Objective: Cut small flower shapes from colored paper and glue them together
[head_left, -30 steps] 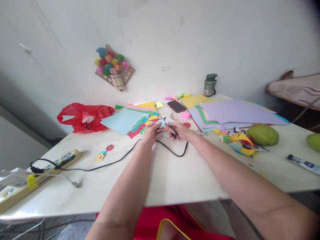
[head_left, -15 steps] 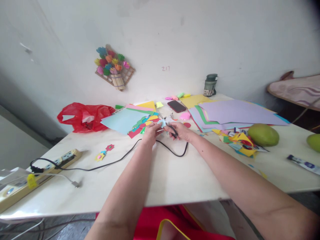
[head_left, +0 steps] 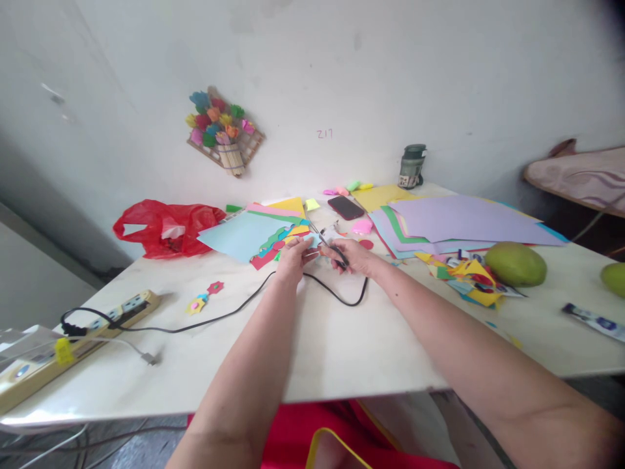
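Over the middle of the table my left hand (head_left: 293, 258) pinches a small piece of light blue paper (head_left: 312, 241). My right hand (head_left: 355, 255) is closed round the dark handles of a pair of scissors (head_left: 340, 255). Their blades point away and to the left, beside the blue paper. Just left of my left hand lie wavy cut strips of coloured paper (head_left: 273, 246). A red paper disc (head_left: 366, 244) rests close to my right hand. Below both hands a black cable (head_left: 336, 302) curves across the tabletop.
Sheets of coloured paper (head_left: 439, 218) lie at right, with paper scraps (head_left: 471, 277) and a green mango-like fruit (head_left: 515, 264) in front. A phone (head_left: 346, 208) and a bottle (head_left: 412, 167) are farther back. At left are a red plastic bag (head_left: 168, 228), paper flowers (head_left: 205, 298) and a power strip (head_left: 112, 319).
The blue paper and my left fingers have shifted slightly to the left, away from the scissors. My right hand keeps its hold and nearly the same place.
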{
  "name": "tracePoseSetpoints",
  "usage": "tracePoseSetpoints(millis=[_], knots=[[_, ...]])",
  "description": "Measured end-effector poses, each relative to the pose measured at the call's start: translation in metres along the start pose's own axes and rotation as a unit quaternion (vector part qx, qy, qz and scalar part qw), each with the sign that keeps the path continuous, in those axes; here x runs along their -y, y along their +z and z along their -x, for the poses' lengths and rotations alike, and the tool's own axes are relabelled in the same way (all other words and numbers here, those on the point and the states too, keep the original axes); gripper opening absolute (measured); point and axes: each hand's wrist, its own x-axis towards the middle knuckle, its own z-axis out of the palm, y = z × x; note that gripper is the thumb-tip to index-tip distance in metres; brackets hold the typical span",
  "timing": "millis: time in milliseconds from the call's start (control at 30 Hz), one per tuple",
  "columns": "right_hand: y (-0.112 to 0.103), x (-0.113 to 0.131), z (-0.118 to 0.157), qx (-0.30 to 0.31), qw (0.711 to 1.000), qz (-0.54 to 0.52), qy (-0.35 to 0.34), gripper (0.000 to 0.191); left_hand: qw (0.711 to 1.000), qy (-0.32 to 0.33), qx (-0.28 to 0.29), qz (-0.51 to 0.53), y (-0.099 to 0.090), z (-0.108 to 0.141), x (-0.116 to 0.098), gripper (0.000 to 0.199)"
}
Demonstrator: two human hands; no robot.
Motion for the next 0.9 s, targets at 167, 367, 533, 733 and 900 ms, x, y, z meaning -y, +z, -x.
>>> tracePoseSetpoints(millis=[167,367,533,733,900], knots=[[0.0007,0.0019,0.0017,0.007,1.0,-0.001,0.003,0.033,1.0,0.007,0.005,-0.024,-0.0013,-0.0002,0.001,0.036],[0.0011,0.0068,0.0047,0.012,1.0,0.002,0.009,0.031,0.999,0.01,0.009,-0.046,-0.0017,-0.0011,0.0019,0.039],[0.0007,0.0085,0.0058,0.019,1.0,0.002,0.01,0.03,0.999,0.008,0.024,-0.028,-0.0028,-0.002,0.0025,0.037],[-0.0016,0.0074,0.0055,0.028,1.0,0.006,0.006,0.031,0.999,0.0,0.032,-0.014,-0.0027,-0.0019,0.0021,0.033],[-0.0028,0.0063,0.0056,0.029,1.0,-0.001,0.011,0.031,0.999,-0.004,0.035,-0.016,-0.0006,0.0,0.001,0.032]])
